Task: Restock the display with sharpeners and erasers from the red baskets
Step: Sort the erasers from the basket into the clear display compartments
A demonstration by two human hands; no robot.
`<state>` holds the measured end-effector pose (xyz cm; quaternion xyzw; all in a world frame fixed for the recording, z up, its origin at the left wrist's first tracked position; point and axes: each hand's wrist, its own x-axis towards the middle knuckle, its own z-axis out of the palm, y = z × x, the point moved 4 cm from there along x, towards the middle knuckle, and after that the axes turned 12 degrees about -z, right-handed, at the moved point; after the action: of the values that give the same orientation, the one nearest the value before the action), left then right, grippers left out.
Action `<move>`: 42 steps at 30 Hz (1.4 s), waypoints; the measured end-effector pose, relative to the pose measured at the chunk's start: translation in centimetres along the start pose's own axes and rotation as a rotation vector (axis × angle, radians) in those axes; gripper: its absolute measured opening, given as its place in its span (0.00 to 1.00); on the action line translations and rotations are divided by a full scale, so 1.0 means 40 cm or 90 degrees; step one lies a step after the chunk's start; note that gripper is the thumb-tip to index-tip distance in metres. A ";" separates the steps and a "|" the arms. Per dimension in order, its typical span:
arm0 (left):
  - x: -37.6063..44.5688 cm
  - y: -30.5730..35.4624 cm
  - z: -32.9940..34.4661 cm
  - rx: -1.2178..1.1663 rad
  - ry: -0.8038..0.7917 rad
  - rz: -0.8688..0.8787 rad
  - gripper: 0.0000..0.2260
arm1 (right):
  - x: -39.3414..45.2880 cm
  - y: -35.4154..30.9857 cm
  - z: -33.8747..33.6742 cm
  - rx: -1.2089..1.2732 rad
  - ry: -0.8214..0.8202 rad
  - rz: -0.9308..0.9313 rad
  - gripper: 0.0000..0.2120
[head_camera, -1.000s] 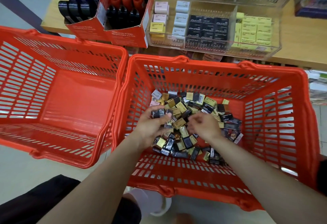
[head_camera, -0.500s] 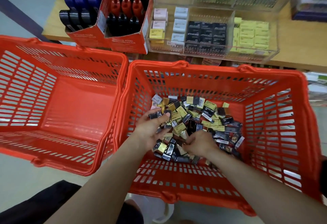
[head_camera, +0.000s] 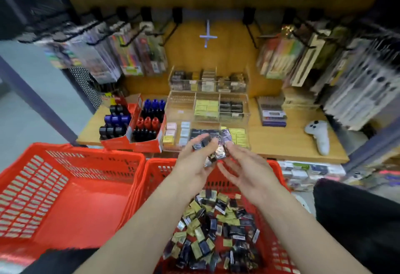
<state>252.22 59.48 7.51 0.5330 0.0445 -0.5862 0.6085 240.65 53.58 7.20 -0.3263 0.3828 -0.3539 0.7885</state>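
Both hands have risen out of the basket since the earlier frame and now hang over its far rim, in front of the display.

Nearest, the right-hand red basket holds a loose heap of small black and gold packets on its floor. Just beside it on the left sits a second red basket.

Above the heap, the left hand curls its fingers round a clutch of dark wrapped packets, thumb on top. The right hand is beside it with fingers spread and nearly straight; its fingertips reach the same clutch, but motion blur hides whether they pinch it.

Beyond the hands, a wooden surface carries a clear tiered display case with compartments: pale and yellow blocks at the front left, dark packets in the middle partly hidden by the hands, yellow packets at the front right. Left of the case, two red cardboard boxes stand touching each other, filled with upright black, blue and red pieces. To the right, well apart, a white controller lies on the wood.

Farthest back, packaged goods hang from hooks, blurred.
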 end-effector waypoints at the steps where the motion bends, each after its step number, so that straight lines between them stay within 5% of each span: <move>1: -0.018 0.009 0.023 0.000 -0.009 0.012 0.14 | -0.008 -0.020 0.008 -0.007 0.014 -0.022 0.13; 14: -0.047 0.041 0.117 -0.094 -0.006 0.059 0.13 | -0.003 -0.153 0.028 -0.244 0.029 -0.203 0.14; 19: 0.008 0.114 0.124 0.033 -0.004 0.081 0.12 | 0.075 -0.245 0.034 -0.354 -0.082 -0.168 0.06; 24: 0.092 0.204 0.155 0.223 -0.020 0.119 0.08 | 0.203 -0.308 0.053 -0.426 -0.117 -0.176 0.10; 29: 0.208 0.285 0.173 0.199 0.022 0.081 0.10 | 0.354 -0.345 0.069 -0.519 -0.101 -0.239 0.03; 34: 0.333 0.354 0.172 0.095 0.090 0.067 0.07 | 0.526 -0.414 0.063 -0.826 0.052 -0.381 0.07; 42: 0.490 0.442 0.212 0.076 0.107 0.160 0.10 | 0.717 -0.378 0.112 -1.075 -0.014 -0.370 0.08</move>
<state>266.88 35.98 8.37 0.6172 -0.0066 -0.4602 0.6382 252.82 23.40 10.63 -0.8857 0.4106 -0.1371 0.1679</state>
